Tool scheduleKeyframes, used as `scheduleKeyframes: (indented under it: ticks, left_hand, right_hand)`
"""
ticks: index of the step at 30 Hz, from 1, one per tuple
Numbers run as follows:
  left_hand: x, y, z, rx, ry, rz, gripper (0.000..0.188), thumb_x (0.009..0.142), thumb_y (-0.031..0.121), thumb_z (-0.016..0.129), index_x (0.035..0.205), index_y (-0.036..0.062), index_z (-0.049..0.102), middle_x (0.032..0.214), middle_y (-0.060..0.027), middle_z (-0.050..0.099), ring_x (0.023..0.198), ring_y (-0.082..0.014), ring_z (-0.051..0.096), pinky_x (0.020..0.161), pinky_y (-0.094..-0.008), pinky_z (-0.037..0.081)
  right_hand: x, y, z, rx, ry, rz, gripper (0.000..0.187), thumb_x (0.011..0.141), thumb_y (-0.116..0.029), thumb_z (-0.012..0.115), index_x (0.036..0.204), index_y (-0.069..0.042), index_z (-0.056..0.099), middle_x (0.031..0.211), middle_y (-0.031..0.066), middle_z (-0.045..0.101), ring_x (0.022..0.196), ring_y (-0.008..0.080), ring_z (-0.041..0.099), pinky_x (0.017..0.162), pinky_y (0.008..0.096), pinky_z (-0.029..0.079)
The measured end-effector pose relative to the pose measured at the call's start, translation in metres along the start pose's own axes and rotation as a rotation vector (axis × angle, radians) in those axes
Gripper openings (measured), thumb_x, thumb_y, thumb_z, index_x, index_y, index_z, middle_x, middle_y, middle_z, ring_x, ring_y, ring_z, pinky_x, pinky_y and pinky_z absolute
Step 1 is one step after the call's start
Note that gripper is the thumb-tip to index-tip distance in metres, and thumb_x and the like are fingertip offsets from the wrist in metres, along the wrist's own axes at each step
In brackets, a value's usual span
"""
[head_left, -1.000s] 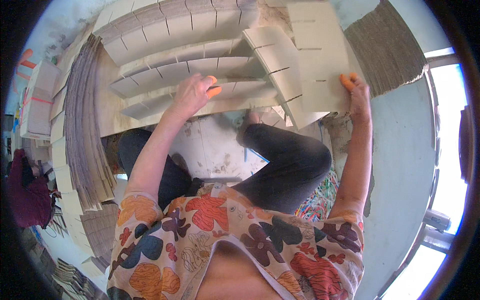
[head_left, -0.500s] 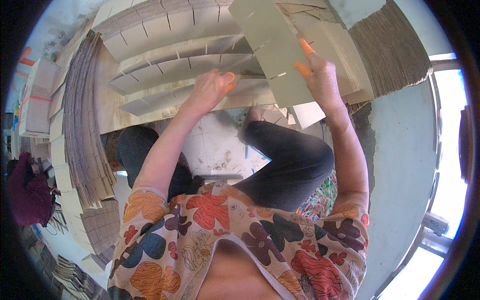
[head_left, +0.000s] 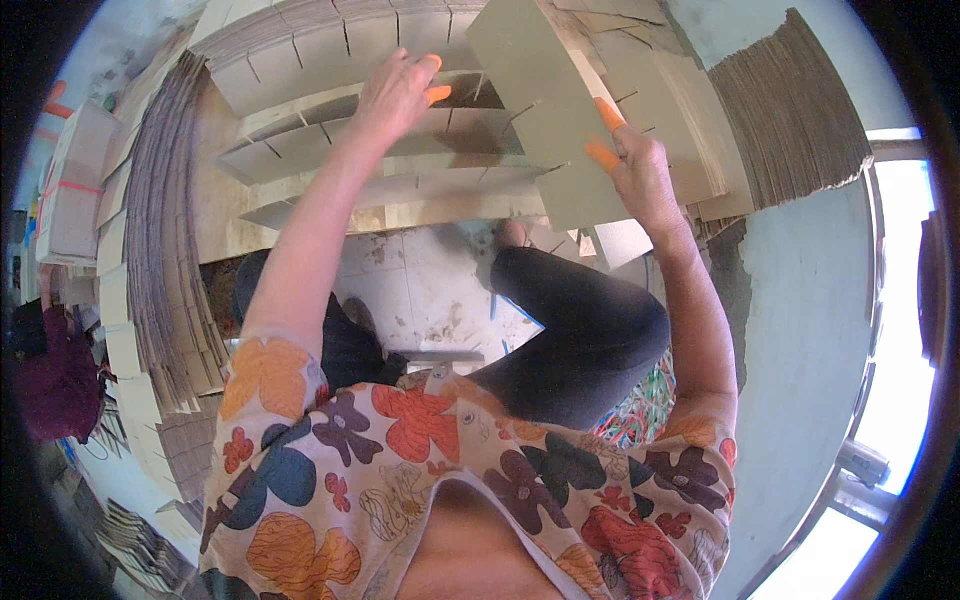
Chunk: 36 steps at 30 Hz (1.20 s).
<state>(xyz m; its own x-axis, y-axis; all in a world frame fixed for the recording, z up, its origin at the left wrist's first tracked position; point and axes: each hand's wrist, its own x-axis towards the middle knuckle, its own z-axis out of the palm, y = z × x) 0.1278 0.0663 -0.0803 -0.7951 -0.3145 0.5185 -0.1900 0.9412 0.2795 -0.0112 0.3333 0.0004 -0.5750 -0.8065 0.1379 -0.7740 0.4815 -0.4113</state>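
My right hand (head_left: 640,170), with orange covers on thumb and index finger, grips the right edge of a grey slotted cardboard strip (head_left: 545,110). That strip is held tilted across the right ends of two standing cardboard strips, a middle one (head_left: 350,143) and a near one (head_left: 410,186). Some of its slots meet their ends; how deeply they engage I cannot tell. My left hand (head_left: 395,95) hovers over the far side of the middle strip. Its orange-covered thumb and index finger are apart, with nothing visible between them.
A row of slotted strips (head_left: 290,65) stands at the back of the wooden board. Stacked cardboard lies at the right (head_left: 690,130), with a brown stack (head_left: 790,105) beyond. Another tall stack (head_left: 165,230) lines the left, near a white box (head_left: 80,190).
My left hand has moved away from me and slightly left, off the strips' near right end. The strip in my right hand has shifted slightly right and nearer to me.
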Motion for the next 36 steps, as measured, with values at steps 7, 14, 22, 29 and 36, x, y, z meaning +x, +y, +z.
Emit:
scheduleKeyframes:
  ticks: [7,14,22,29,36]
  left_hand:
    - [0.027,-0.05,0.031,0.099,-0.374,-0.098,0.011,0.077,0.005,0.066,0.079,0.0012,0.057,0.085,-0.0201,0.063,0.082,-0.0403,0.061,0.068,-0.0496,0.049]
    - [0.027,-0.041,0.031,0.014,-0.33,-0.103,0.011,0.074,0.001,0.064,0.075,-0.0002,0.053,0.08,-0.0218,0.061,0.079,-0.0436,0.06,0.065,-0.0517,0.046]
    - [0.025,-0.05,0.038,-0.021,-0.277,-0.113,0.008,0.075,0.001,0.064,0.075,0.0007,0.056,0.078,-0.021,0.063,0.077,-0.043,0.061,0.065,-0.0505,0.048]
    - [0.026,-0.05,0.04,-0.007,-0.286,-0.091,0.006,0.075,0.002,0.064,0.078,0.0022,0.059,0.081,-0.0205,0.064,0.079,-0.042,0.061,0.065,-0.0498,0.048]
    - [0.024,-0.057,0.046,-0.074,-0.222,-0.104,0.011,0.075,0.006,0.068,0.076,0.0015,0.058,0.078,-0.0213,0.061,0.078,-0.0413,0.06,0.064,-0.0486,0.048]
  right_hand:
    - [0.0,-0.006,0.004,0.036,0.067,-0.053,0.045,0.079,-0.006,0.071,0.122,-0.001,0.057,0.072,0.0246,0.054,0.057,0.0261,0.046,0.058,0.0323,0.046]
    - [0.001,0.0,0.007,0.05,0.057,-0.093,0.028,0.08,-0.007,0.071,0.105,0.002,0.061,0.069,0.0235,0.055,0.055,0.0291,0.044,0.056,0.0334,0.046]
    - [-0.001,-0.007,0.008,0.073,-0.021,-0.074,0.042,0.08,-0.004,0.069,0.121,-0.002,0.058,0.083,0.0289,0.059,0.068,0.04,0.057,0.064,0.0376,0.049]
    - [0.017,0.003,0.03,0.1,-0.127,-0.244,0.049,0.077,0.0,0.065,0.124,-0.001,0.054,0.087,0.0301,0.058,0.081,0.0463,0.058,0.068,0.0441,0.049]
    - [0.048,0.013,0.032,0.083,-0.244,-0.339,0.041,0.078,-0.006,0.065,0.117,0.001,0.056,0.085,0.0282,0.059,0.083,0.0448,0.059,0.071,0.0462,0.048]
